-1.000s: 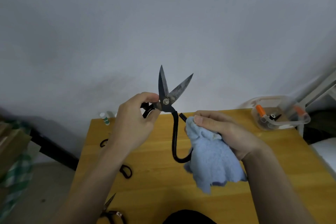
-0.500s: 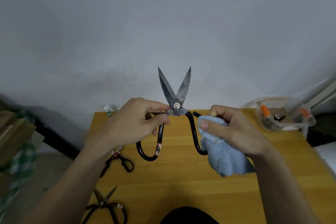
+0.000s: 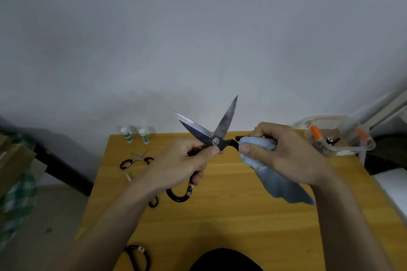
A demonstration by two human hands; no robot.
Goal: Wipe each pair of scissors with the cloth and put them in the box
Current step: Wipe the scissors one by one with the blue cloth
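Large black-handled scissors (image 3: 220, 126) are held up over the wooden table (image 3: 231, 222), blades spread and pointing up. My left hand (image 3: 182, 165) grips one handle loop just below the pivot, thumb on the joint. My right hand (image 3: 284, 154) holds the light blue cloth (image 3: 275, 179) wrapped round the other handle, which is mostly hidden. The clear plastic box (image 3: 343, 138) stands at the table's far right corner with orange-handled scissors inside.
Small scissors (image 3: 136, 159) lie at the table's far left, another pair (image 3: 137, 256) at the near left edge, and one more partly under my left forearm. Two small white bottles (image 3: 135, 135) stand at the back left. A wall rises behind the table.
The scissors tilted so the blades lean left and spread wider. My right hand with the cloth slid up the handle toward the pivot. The camera view shifted slightly.
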